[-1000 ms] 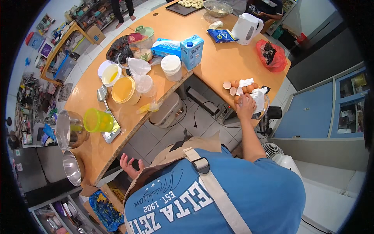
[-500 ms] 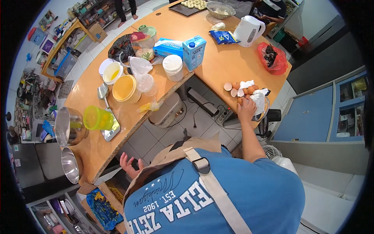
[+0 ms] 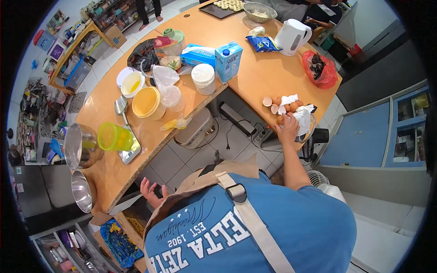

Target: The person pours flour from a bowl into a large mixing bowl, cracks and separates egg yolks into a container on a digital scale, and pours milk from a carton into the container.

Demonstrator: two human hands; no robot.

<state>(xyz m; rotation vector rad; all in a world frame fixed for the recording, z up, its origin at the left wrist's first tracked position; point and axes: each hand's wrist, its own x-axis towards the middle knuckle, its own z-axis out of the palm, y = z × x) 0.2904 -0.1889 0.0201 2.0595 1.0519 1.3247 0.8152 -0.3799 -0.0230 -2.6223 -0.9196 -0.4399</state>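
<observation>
At the right part of the table my right hand (image 3: 287, 130) reaches to a pile of brown eggshells (image 3: 274, 108). Its thumb stands apart from the fingers, and the fingertips are beside a brown shell (image 3: 279, 120) at the pile's near edge. I see nothing gripped in it. White crumpled tissue (image 3: 302, 117) lies among the shells, partly over a clear glass bowl (image 3: 312, 127) to the right of the hand. My left hand (image 3: 153, 193) is empty, held in front of the apron with fingers spread and palm up, away from the table.
A yellow-green container (image 3: 114, 137) stands on a kitchen scale (image 3: 131, 152) at left, beside steel bowls (image 3: 83, 191). Tubs, a blue carton (image 3: 228, 63) and a tissue pack (image 3: 197, 55) stand mid-table. A white kettle (image 3: 292, 37) and red plastic bag (image 3: 319, 68) are further right.
My right hand has drawn slightly back toward me, and its thumb is further from the fingers. My left hand has stayed in place.
</observation>
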